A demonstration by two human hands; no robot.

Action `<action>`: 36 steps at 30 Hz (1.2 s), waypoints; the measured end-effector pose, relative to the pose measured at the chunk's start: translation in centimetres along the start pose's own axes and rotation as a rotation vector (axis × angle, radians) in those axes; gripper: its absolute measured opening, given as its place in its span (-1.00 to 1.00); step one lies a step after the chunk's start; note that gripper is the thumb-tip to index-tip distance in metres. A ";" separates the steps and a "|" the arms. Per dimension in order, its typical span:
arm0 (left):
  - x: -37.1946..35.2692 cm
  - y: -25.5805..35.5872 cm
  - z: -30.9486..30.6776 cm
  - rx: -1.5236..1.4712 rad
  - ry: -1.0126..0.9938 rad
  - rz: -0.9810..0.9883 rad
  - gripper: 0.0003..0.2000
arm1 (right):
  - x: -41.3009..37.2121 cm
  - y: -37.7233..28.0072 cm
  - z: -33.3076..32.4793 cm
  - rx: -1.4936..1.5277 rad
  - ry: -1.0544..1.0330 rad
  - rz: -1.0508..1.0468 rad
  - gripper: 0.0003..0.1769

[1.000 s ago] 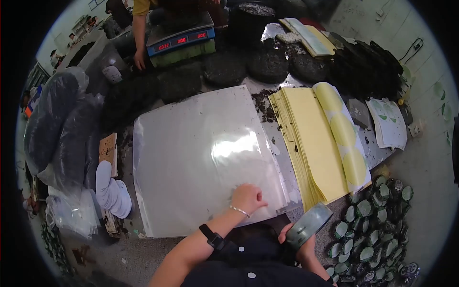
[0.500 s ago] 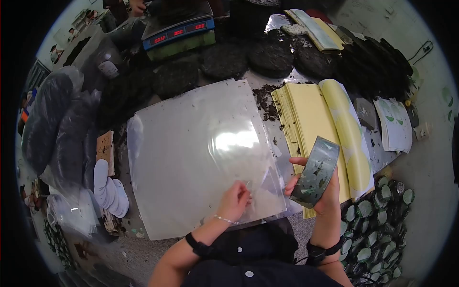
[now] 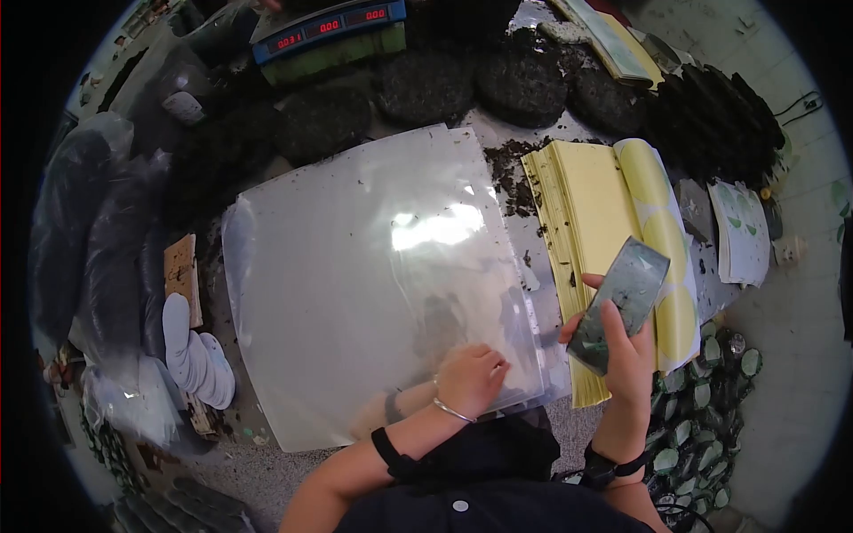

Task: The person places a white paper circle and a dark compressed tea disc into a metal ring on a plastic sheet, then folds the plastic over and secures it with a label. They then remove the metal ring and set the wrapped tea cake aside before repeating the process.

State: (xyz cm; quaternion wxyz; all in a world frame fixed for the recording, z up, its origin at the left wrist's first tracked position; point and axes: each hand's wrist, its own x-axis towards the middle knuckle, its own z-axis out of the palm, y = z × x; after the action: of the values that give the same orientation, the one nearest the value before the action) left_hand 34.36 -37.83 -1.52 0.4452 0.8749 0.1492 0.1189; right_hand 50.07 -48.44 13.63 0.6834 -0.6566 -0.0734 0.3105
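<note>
Tape roll (image 3: 631, 282): one, wide, grey-green, flecked; held up and tilted above the right half of the desk (image 3: 526, 233), in front of the yellow paper (image 3: 589, 200) in this view.
Right hand (image 3: 629, 364): gripping the tape roll, one digit across its face, other fingertips showing past its left side.
Left hand (image 3: 474, 380): fingers curled inward, over the near right corner of the plastic sheets (image 3: 329, 275); whether it pinches anything or touches the top sheet cannot be told.
Plastic sheets: glossy, piled, middle of the desk's near edge.
Yellow paper: stacked, right of the plastic sheets; a curled sheet with yellow circles (image 3: 656, 218) along its right side.
Dark cakes (image 3: 425, 89): row toward the desk's far edge, beyond the plastic sheets.
Scale (image 3: 330, 34): far edge, red digits lit.
White ovals (image 3: 207, 366): overlapping, just left of the plastic sheets.
Step in hand, as judged: handling the tape roll, the left hand at the sheets.
Next move, as judged: calls for a steady right grip and left fingertips free to find the tape's loose end, which cannot be made out.
</note>
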 end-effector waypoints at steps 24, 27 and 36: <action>0.0 4.0 -14.5 -0.626 -0.166 -0.031 -0.90 | -9.3 15.7 15.9 -1.416 -0.972 -0.785 -0.40; -3.1 -5.0 -2.3 -0.059 -0.246 0.127 -0.87 | -10.8 14.5 12.0 -0.897 -1.672 -0.766 -0.47; -17.7 -5.9 -22.6 0.313 0.434 -0.396 -0.65 | -3.2 11.2 1.7 -1.516 -0.425 -0.729 -0.65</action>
State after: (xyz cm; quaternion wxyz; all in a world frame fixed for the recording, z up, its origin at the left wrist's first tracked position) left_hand 9.31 -24.22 5.36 0.2776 0.8409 0.4241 0.1895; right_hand 43.04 -49.27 4.29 0.0903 -0.7987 -0.5924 0.0557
